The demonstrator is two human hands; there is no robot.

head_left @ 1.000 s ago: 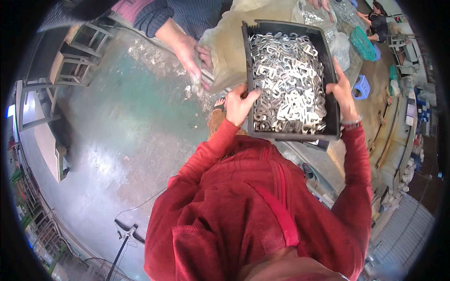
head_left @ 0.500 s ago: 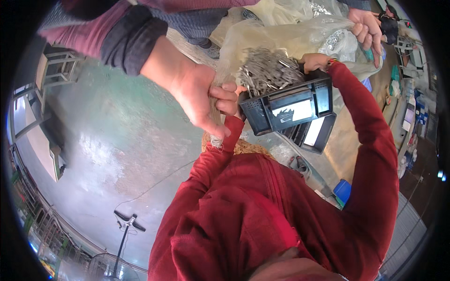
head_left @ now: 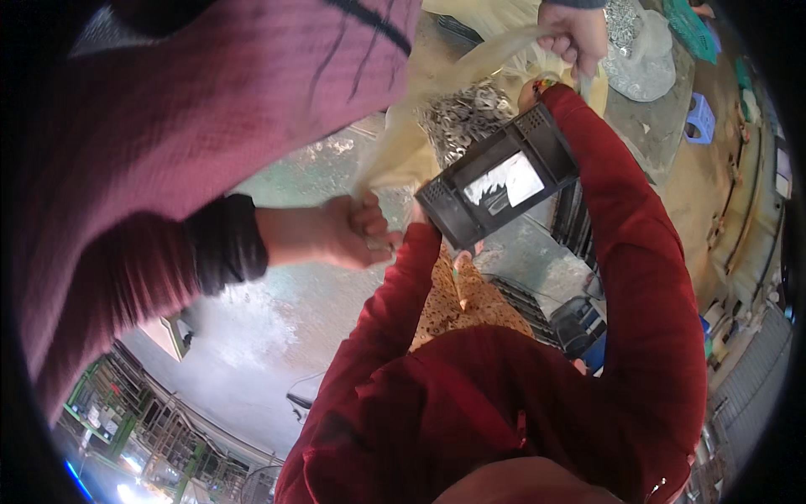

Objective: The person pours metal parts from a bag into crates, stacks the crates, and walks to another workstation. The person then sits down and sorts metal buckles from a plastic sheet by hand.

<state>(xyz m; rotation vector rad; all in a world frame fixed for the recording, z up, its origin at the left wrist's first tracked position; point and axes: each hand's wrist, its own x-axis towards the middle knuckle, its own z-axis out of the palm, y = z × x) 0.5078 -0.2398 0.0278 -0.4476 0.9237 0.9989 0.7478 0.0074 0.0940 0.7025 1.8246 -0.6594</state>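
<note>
The person's left hand (head_left: pixel 419 212) and right hand (head_left: pixel 527 96) gripped opposite sides of a tilted rectangular black plastic bin (head_left: pixel 487 160), their fingers mostly hidden. Small silver metal pieces (head_left: pixel 466 118) lay at its far side, beside a translucent yellowish plastic bag (head_left: pixel 399 160) that a co-worker's near-left hand (head_left: pixel 361 233) and far-right hand (head_left: pixel 579 35) held.

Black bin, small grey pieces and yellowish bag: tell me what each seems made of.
Black bin: probably rigid moulded plastic, dull to satin; its straight walls and perforated corner patches suggest that.
Small grey pieces: likely metal, judging by their silvery glints; which metal, I can't tell.
Yellowish bag: seemingly thin plastic film, translucent and softly creased.
</note>
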